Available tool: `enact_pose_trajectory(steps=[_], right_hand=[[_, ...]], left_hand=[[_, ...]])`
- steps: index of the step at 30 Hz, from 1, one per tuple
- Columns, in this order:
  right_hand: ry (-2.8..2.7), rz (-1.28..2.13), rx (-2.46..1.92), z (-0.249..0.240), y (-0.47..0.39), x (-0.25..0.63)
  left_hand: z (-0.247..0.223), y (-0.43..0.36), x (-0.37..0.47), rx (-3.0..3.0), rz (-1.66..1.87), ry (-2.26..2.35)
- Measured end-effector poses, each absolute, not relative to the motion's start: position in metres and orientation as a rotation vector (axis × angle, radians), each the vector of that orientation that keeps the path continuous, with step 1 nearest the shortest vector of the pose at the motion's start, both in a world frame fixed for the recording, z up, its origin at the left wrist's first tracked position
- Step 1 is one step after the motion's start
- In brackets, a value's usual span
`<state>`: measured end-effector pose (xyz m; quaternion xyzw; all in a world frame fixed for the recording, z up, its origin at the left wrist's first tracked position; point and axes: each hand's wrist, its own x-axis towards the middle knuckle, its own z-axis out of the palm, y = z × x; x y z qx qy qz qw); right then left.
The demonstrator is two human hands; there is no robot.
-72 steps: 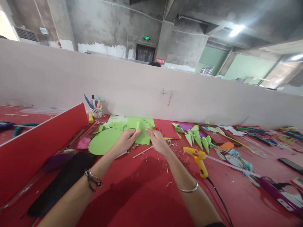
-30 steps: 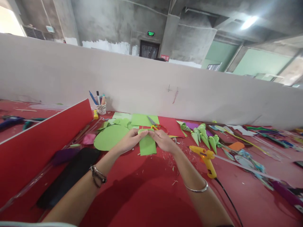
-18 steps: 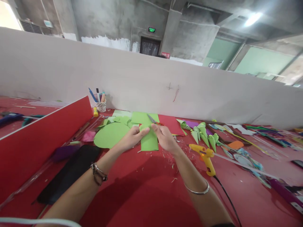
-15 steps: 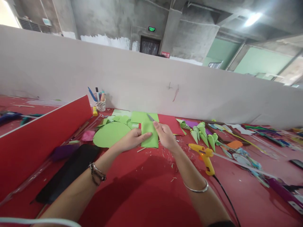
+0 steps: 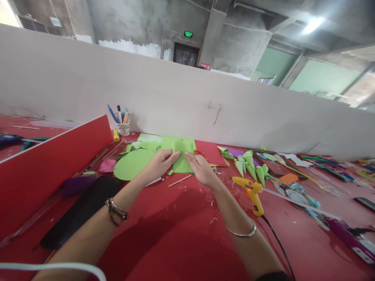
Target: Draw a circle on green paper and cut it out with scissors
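A small folded piece of light green paper (image 5: 183, 160) is upright between my two hands. My left hand (image 5: 159, 163) pinches its left edge, thumb on the near face. My right hand (image 5: 201, 168) pinches the right edge the same way. Just beyond the right fingers a red loop (image 5: 202, 155) shows, like a scissors handle; the blades are mostly hidden, and I cannot tell whether the hand still touches it. Behind lie a green paper sheet (image 5: 168, 142) and, to the left, a large green paper oval (image 5: 131, 166).
At the right lie a yellow glue gun (image 5: 249, 191) with a black cord and several green paper cones (image 5: 249, 164). A patterned pen cup (image 5: 123, 128) stands at the back left. A red divider (image 5: 58, 168) and a black case (image 5: 82, 210) are on the left; paper scraps litter the red table (image 5: 175, 226).
The grey blade that pointed up from my right hand has dropped out of clear sight. The right thumb has moved down onto the paper, and a thin stick below the paper shows more fully.
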<state>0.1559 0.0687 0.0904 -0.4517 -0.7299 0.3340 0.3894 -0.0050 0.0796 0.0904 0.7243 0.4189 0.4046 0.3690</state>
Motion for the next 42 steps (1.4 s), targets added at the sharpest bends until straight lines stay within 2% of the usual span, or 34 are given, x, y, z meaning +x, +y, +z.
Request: enact_pose_trajectory(steps=[7,12,19,25,31,36,42], right_hand=[[-1.979,0.950,-1.108,0.092,0.065,0.153],[-1.894,0.806,-0.904,0.099,0.066,0.158],[-2.280,0.604,-0.676,0.115,0.062,0.173],[-2.147,0.613,-0.775,0.115,0.064,0.174],[-1.790,0.844,-0.811,0.105,0.069,0.171],[-1.690,0.897,-0.813,0.098,0.073,0.165],[-1.971,0.660,-0.791,0.105,0.071,0.170]], left_hand=[[0.107,0.075,-0.010,1.981,1.280,1.092],[0.110,0.076,-0.010,1.742,1.386,1.103],[0.104,0.077,-0.004,1.479,1.288,0.846],[0.106,0.070,0.000,1.640,1.149,0.912],[0.107,0.069,-0.001,1.698,1.077,0.821],[0.103,0.071,0.000,1.719,1.049,0.841],[0.095,0.076,0.002,1.664,0.921,0.898]])
